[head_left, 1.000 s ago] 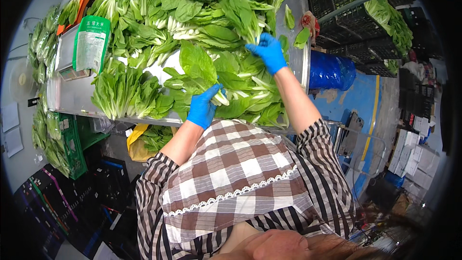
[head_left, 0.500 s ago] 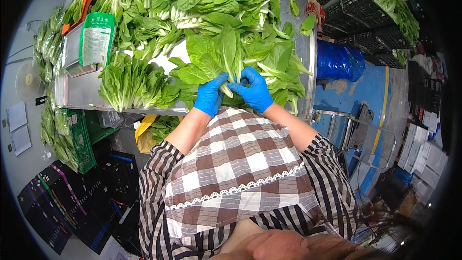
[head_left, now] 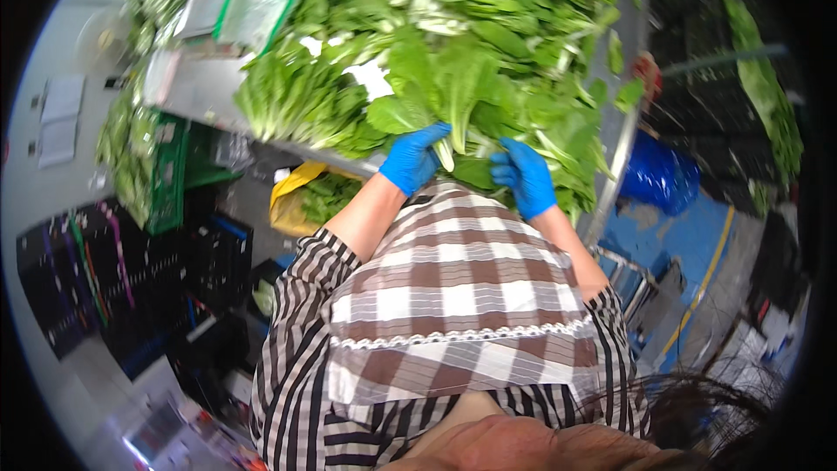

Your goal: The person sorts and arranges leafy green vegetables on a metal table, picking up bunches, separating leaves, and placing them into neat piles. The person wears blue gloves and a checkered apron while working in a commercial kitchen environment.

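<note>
A bunch of leafy greens [head_left: 462, 92] is held upright by the left hand [head_left: 414, 160], its pale stems pinched between the blue-gloved thumb and fingers and its leaves fanned toward the far side. The right hand [head_left: 523, 176], gloved in the same blue, is placed just to the right of the stems, its fingers loosely bent; whether a leaf is gripped there cannot be told. The held bunch is seen above the near edge of the metal table [head_left: 205, 92], in front of the checked apron [head_left: 458, 296]. Loose greens [head_left: 558, 126] are spread to its right, a large pile [head_left: 506, 0] is heaped on the far side, and an upright cluster of greens [head_left: 296, 100] is set to the left. Farther left, dark print is borne by a green-and-white packet [head_left: 259, 4], but it is too blurred to be read. White sheets [head_left: 61, 105] are fixed to the left wall, their writing too small to be made out.
</note>
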`<action>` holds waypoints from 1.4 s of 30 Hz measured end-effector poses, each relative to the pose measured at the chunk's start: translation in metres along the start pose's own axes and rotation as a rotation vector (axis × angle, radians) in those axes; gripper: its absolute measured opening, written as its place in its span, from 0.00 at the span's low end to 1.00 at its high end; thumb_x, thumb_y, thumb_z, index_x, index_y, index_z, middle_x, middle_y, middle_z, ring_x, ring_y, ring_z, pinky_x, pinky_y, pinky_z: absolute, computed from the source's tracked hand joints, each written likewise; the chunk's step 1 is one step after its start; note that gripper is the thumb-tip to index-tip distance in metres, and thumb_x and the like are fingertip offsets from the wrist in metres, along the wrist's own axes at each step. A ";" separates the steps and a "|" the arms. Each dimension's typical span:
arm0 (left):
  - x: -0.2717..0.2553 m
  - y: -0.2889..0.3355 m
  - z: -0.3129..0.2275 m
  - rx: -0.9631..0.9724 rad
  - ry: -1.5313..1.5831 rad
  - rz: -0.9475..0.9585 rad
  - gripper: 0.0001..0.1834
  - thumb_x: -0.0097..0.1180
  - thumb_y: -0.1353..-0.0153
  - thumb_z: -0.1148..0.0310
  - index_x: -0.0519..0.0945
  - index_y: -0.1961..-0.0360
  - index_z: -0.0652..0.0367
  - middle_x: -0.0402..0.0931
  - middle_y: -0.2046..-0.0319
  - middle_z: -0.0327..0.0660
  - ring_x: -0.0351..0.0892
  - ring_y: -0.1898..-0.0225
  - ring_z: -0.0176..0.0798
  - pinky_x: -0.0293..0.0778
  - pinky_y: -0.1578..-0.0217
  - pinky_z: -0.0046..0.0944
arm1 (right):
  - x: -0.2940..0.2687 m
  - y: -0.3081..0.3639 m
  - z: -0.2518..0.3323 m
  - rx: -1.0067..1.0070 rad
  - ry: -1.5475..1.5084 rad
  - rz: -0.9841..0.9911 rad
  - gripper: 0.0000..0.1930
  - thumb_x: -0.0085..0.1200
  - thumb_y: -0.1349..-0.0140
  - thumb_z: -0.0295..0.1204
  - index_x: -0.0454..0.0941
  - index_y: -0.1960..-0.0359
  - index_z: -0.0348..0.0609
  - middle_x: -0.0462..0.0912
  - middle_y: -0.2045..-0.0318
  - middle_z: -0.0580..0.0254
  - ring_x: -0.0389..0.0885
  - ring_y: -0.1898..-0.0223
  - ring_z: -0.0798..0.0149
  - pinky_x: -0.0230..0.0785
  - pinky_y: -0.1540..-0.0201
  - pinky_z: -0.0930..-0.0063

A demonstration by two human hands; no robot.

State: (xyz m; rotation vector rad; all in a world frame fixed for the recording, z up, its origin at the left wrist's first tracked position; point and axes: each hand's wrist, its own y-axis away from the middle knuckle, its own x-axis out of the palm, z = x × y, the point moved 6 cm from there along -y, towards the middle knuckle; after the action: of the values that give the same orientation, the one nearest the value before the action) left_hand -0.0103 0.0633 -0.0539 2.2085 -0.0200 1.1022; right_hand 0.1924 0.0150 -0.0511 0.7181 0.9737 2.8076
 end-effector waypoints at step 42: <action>-0.081 0.085 -0.172 0.231 -2.243 -0.665 0.32 0.68 0.54 0.69 0.69 0.47 0.56 0.69 0.48 0.52 0.73 0.50 0.55 0.73 0.53 0.48 | -0.115 -0.113 0.204 -0.459 0.135 -0.260 0.10 0.59 0.41 0.29 0.76 0.61 0.39 0.80 0.70 0.61 0.80 0.72 0.67 0.74 0.71 0.74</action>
State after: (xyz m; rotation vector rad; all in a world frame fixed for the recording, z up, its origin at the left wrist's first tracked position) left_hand -0.2091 0.0723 0.0087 2.0877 -0.1002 -1.9122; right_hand 0.3794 0.1941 -0.0257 0.3213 0.3694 2.7146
